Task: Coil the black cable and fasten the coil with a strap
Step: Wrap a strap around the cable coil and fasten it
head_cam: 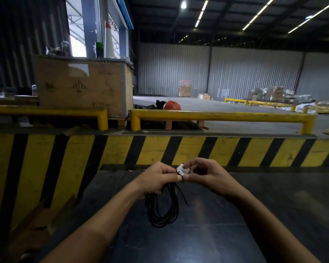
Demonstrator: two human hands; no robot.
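Observation:
The black cable (162, 207) hangs as a coil of several loops below my left hand (157, 180), which grips the coil at its top. A loose cable end (182, 196) sticks out to the right of the loops. My right hand (205, 174) pinches a small white strap (182, 170) with a dark line on it, right at the top of the coil. The fingertips of both hands meet around the strap. How the strap wraps the cable is hidden by my fingers.
A dark flat surface (198, 234) lies under my hands. Ahead runs a yellow-and-black striped wall (160, 150) with yellow guard rails (217, 116) above it. A large cardboard box (82, 86) stands at the left, an orange helmet (171, 105) behind the rail.

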